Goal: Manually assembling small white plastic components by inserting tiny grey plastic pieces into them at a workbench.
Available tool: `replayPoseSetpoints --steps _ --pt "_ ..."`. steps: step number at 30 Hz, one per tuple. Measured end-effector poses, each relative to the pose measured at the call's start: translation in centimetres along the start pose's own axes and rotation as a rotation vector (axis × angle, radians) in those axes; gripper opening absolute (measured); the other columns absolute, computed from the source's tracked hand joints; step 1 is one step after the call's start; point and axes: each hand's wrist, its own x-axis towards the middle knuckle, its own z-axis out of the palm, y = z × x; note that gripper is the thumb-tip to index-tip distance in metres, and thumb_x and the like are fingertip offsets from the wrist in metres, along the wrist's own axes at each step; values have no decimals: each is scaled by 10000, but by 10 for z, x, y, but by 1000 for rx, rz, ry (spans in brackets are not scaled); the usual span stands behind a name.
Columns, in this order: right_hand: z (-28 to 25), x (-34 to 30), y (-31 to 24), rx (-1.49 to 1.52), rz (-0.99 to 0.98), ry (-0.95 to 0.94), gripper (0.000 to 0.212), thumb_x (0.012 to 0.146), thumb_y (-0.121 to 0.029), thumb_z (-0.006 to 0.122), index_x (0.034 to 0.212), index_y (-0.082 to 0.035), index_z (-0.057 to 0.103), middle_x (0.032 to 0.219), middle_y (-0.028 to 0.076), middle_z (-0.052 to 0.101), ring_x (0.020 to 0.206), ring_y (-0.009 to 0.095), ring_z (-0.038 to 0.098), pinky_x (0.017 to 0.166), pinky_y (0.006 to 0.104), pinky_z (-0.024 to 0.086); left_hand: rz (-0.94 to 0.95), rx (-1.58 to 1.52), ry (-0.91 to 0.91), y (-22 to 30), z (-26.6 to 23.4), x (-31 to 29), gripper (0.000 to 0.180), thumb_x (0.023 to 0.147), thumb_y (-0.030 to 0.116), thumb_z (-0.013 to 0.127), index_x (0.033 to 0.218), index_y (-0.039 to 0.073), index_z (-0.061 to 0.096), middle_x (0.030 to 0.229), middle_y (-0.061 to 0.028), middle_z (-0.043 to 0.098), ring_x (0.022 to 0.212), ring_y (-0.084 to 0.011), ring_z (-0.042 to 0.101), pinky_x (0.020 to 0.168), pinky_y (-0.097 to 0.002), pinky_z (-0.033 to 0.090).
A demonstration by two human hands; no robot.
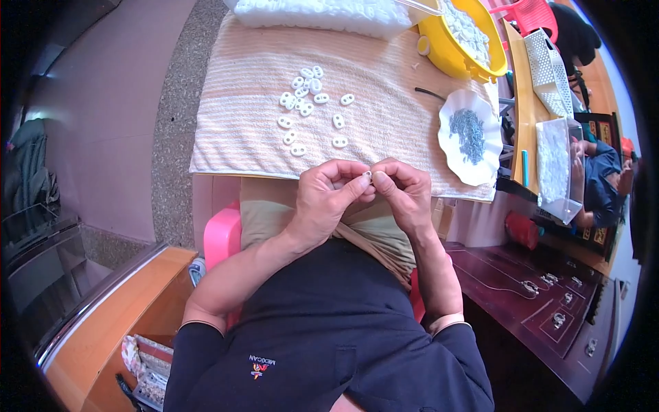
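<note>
Close to the table's front edge, my left hand [322, 194] and my right hand [403, 193] meet with their fingertips together. Both pinch one small white plastic piece [368, 176], mostly hidden by the thumbs and fingers. Beyond them, several white oval plastic pieces with two dark holes [298, 150] lie on a striped towel [233, 103]. Most are gathered in a loose heap, and a few lie singly nearer my hands. Right of my hands, a white wavy-rimmed dish [489, 169] holds many small dark metal pieces that look like screws.
A clear bin of white parts [329, 19] and a yellow basin [439, 48] stand at the far edge. A thin black strip [430, 92] lies near the dish. At right, another person [604, 175] sits by a clear box of white pieces [553, 161]. A pink chair arm [223, 230] is left of my lap.
</note>
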Motion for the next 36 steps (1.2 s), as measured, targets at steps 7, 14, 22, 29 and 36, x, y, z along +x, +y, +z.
replayPoseSetpoints --steps 7,14,22,29,36 --pt "3 0 -1 -35 -22 53 124 925 -73 608 960 34 662 855 30 668 764 66 606 695 199 489 -16 -59 0 2 -1 1 155 898 63 635 1030 -16 621 880 -79 673 754 -118 653 728 -243 556" --pt "-1 0 -5 84 83 15 174 900 -44 634 1054 35 648 883 41 672 811 81 622 736 208 502 -32 -88 -10 4 -4 2 175 908 87 633 1042 -22 610 903 -78 665 782 -115 652 737 -247 563" --pt "-15 3 -7 66 120 -53 283 872 -18 657 1147 27 611 967 67 673 894 118 640 806 237 516 -49 -145 21 7 -3 2 155 893 51 632 1034 -10 611 885 -87 662 779 -133 657 745 -255 571" --pt "-14 12 -20 78 129 -57 281 873 -27 656 1143 36 606 939 74 666 857 146 659 776 277 548 -53 -152 9 8 -3 2 148 891 56 636 1025 -3 612 869 -87 663 771 -137 658 736 -256 565" --pt "-12 45 -30 -187 44 32 179 872 -18 646 1041 41 649 884 52 656 741 97 630 688 229 516 -51 -157 32 10 -3 1 137 894 56 634 1018 1 612 848 -72 658 751 -136 652 725 -261 557"
